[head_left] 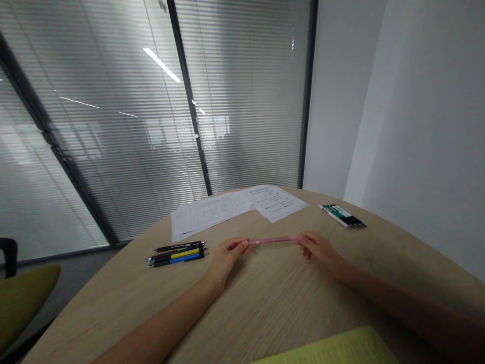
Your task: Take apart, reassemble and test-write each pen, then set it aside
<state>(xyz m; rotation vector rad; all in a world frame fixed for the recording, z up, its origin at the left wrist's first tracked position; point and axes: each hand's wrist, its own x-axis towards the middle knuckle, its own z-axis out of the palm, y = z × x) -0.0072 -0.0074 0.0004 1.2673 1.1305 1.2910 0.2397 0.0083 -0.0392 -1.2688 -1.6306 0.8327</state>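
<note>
A thin pink strip (273,240) runs nearly level between my two hands, above the middle of the table; its exact kind is too blurred to tell. My left hand (227,257) pinches its left end between thumb and fingers. At the other end, my right hand (316,248) is closed on the strip with thumb and fingertips. Left of my left hand lie several pens (178,254) with black, yellow and blue barrels, side by side. Beyond my right hand is a group of white, green and black pens (343,216).
Printed paper sheets (212,211) overlap at the far side of the round wooden table (227,323). A yellow sheet with writing (333,349) lies at the near edge. A green chair (26,298) stands at left. Glass panels with blinds (246,101) and a white wall (424,126) rise behind.
</note>
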